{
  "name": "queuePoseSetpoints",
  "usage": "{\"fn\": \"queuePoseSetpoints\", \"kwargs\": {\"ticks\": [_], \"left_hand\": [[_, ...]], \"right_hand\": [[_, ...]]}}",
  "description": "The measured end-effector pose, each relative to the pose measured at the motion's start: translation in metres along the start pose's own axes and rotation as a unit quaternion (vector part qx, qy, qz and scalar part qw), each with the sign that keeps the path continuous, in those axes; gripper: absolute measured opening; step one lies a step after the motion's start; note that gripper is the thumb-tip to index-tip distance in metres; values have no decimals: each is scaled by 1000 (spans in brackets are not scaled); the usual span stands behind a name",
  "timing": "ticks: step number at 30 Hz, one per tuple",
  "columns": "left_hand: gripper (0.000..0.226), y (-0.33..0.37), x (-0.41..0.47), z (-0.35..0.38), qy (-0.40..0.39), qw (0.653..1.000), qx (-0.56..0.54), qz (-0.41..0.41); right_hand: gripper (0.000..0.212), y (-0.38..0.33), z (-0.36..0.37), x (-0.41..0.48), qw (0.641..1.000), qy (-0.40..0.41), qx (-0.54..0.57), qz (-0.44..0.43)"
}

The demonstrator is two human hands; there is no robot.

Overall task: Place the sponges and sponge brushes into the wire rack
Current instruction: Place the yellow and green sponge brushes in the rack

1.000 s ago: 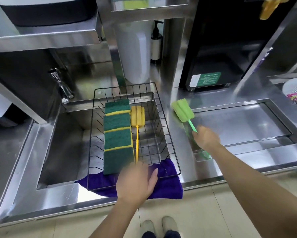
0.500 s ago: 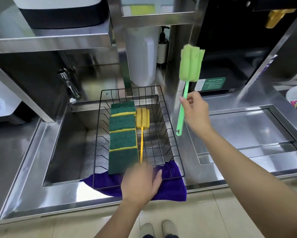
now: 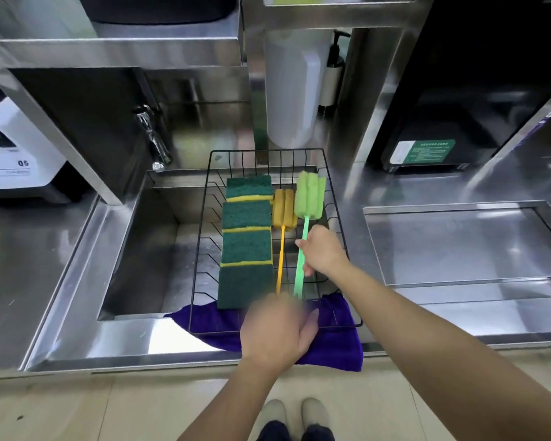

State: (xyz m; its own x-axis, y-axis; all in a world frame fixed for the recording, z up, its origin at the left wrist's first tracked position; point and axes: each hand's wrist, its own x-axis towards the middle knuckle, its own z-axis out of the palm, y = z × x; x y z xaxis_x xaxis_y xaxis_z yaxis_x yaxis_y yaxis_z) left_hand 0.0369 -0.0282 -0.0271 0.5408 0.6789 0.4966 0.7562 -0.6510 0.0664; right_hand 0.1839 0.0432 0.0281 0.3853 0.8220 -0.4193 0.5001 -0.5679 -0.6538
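Note:
A black wire rack [image 3: 337,198] sits over the sink, its near end on a purple cloth [image 3: 331,348]. Inside it, several green-and-yellow sponges [image 3: 247,240] lie in a row along the left. Beside them lies a yellow sponge brush [image 3: 283,211], its handle pointing toward me. My right hand [image 3: 323,254] grips the handle of a green sponge brush [image 3: 309,195], which is inside the rack just right of the yellow one. My left hand [image 3: 277,332] rests at the rack's near edge, blurred; it covers the yellow handle's end, and I cannot tell if it grips anything.
A steel sink basin [image 3: 140,256] lies under and left of the rack, with a faucet [image 3: 153,138] behind. A recessed steel tray [image 3: 459,243] is on the right. A white container [image 3: 290,90] and a pump bottle [image 3: 331,78] stand behind the rack.
My right hand has swung the green sponge brush from upright above the counter down into the rack, next to the yellow brush. My left hand stayed at the rack's near edge.

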Motion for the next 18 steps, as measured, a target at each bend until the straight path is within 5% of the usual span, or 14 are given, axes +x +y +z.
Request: {"fn": "queuePoseSetpoints", "kwargs": {"ticks": [18], "left_hand": [[48, 0, 0, 0, 20, 1000, -2, 9]], "right_hand": [[21, -4, 15, 9, 990, -19, -134, 43]]}}
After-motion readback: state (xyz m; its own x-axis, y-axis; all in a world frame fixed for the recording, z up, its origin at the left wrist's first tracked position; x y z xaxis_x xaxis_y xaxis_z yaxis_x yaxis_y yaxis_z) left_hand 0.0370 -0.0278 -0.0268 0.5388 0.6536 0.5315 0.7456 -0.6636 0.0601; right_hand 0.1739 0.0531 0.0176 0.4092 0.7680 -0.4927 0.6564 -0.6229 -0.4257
